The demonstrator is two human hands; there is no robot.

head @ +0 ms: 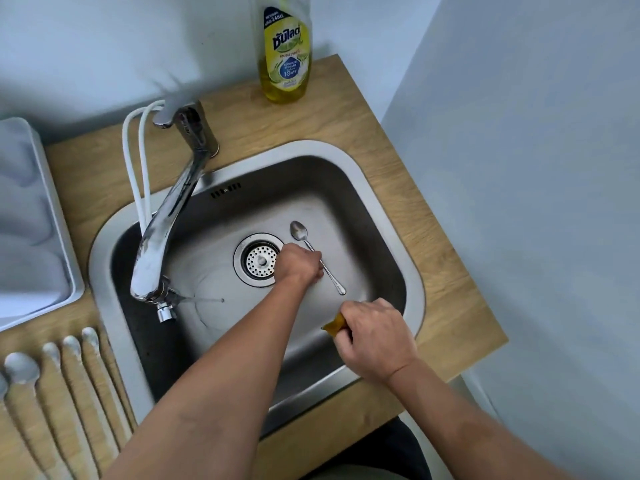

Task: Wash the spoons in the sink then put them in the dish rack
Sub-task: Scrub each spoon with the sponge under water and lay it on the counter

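A steel sink [349, 161] is set into a wooden worktop [433, 244], its basin holding one small metal spoon [313, 249] that lies flat on the bottom just right of the drain strainer [258, 260], bowl toward the far side and handle running near and to the right. The left hand [299, 265] reaches down into the basin with fingers curled under, its knuckles over the middle of the spoon's handle; contact with the handle appears made, though whether the fingers have closed round it cannot be told from this angle. The right hand [377, 339] sits over the near right rim of the sink, fingers curled round a yellow sponge [336, 323], of which only a corner shows at the left of the fist. A chrome tap [173, 216] arches from the far left of the sink, its spout ending over the left part of the basin; two white hoses [136, 161] loop behind it. On the worktop at the near left, a row of spoons [52, 375] lies side by side, bowls toward the far side, their surfaces looking whitish and blurred. A white dish rack [65, 265] stands at the left edge, beyond that row; its contents cannot be made out. A yellow bottle of dish soap [284, 64] stands upright at the far edge of the worktop against the wall.
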